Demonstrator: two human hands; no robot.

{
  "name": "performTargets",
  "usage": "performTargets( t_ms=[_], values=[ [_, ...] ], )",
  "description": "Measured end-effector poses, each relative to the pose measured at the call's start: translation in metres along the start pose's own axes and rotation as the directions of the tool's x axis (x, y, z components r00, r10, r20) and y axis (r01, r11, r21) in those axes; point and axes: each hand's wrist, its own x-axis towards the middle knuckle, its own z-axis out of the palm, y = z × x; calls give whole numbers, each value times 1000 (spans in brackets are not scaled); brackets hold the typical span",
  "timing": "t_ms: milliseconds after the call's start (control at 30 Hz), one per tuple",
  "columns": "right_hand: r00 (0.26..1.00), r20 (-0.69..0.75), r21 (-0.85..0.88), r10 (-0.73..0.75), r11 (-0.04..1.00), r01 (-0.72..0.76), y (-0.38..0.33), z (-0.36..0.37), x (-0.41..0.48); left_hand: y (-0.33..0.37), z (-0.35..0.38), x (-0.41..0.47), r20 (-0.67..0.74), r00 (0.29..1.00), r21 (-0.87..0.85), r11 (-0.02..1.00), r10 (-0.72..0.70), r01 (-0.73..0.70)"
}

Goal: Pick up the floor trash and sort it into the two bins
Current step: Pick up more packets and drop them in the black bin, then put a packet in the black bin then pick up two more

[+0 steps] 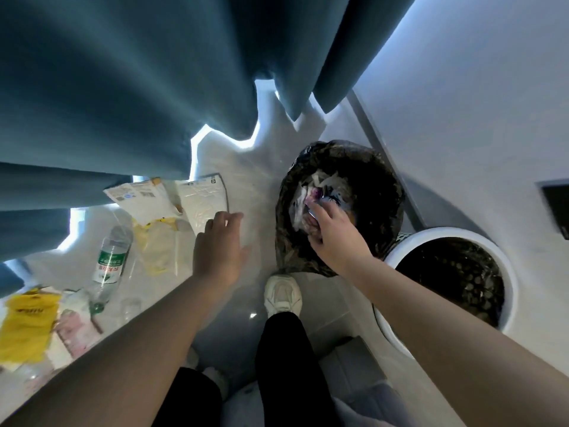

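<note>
Here, right hand (334, 238) grips wrapper (331, 197) over black bin (386, 186) rim.

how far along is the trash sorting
Done: the black-lined bin already holds crumpled wrappers. In hand: the right hand grips what looks like a shiny wrapper over that bin; the left hand is open and empty. Left: the plastic bottle, white packaging and yellow bag lie on the floor.

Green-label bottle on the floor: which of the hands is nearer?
Left. The left hand hovers to the right of the green-label bottle, by the white packaging. The right hand is farther, over the black-lined bin.
</note>
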Motion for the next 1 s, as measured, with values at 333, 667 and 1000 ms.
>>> performTargets(
  t_ms=[333, 667, 1000],
  values=[
    [983, 45, 56, -180, 983, 177, -112, 50, 20, -104, 33, -42, 9, 987, -101, 981, -163, 163],
    [995, 36, 128, 98, 987, -102, -161, 200, 110, -224, 132, -19, 82, 914, -170, 898, -397, 406],
    [854, -81, 332, 513, 822, -462, -147, 286, 192, -263, 205, 51, 25, 887, -244, 858, -461, 452]
  ],
)
